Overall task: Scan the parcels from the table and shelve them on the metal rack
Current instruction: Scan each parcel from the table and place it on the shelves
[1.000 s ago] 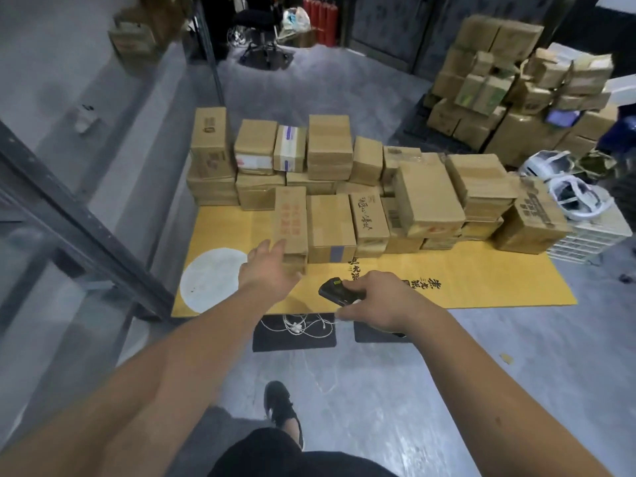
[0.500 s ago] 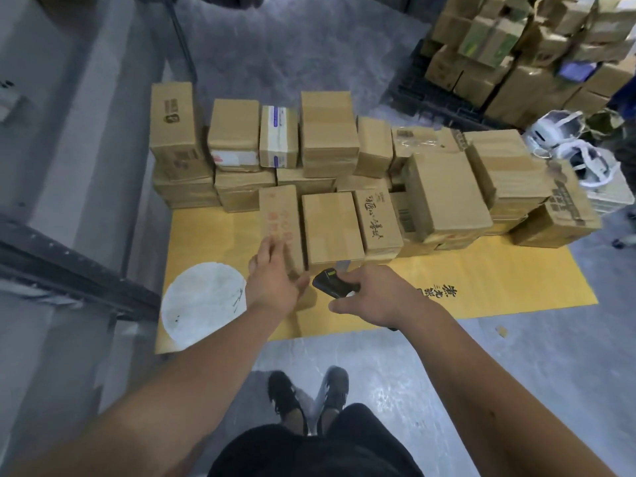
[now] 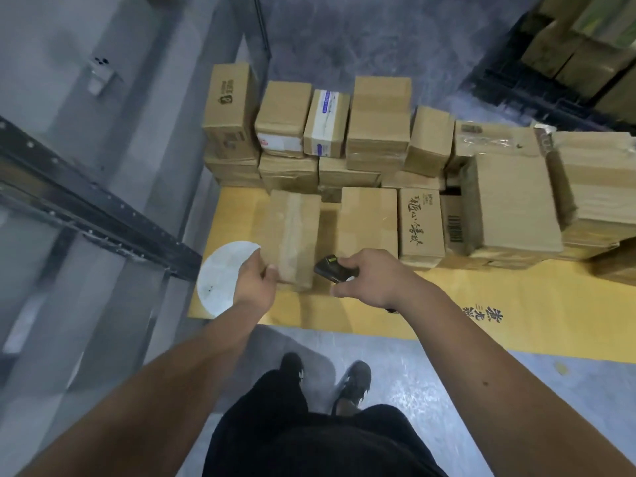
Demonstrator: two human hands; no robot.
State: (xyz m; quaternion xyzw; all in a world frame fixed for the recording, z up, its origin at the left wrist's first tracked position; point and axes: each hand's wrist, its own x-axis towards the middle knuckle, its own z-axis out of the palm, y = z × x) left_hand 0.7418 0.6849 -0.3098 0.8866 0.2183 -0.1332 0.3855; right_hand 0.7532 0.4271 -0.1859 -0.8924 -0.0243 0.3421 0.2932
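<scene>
My left hand (image 3: 254, 283) grips the near left corner of a taped brown parcel (image 3: 292, 235), thumb on top, at the front left of the yellow table (image 3: 447, 304). In my right hand (image 3: 370, 279) I hold a black handheld scanner (image 3: 329, 268), whose head sits just right of that parcel's near end. Several more cardboard parcels (image 3: 368, 222) stand in rows behind and to the right. A black beam of the metal rack (image 3: 79, 204) crosses the left side.
A white round patch (image 3: 220, 280) marks the table's left front corner. More stacked cartons (image 3: 585, 39) sit on a dark pallet at the back right. My feet (image 3: 351, 383) stand on grey floor before the table edge.
The view has tilted down and come closer to the table. My left hand went from resting on the parcel's top to gripping its near left corner, and the parcel now lies turned, tape side up.
</scene>
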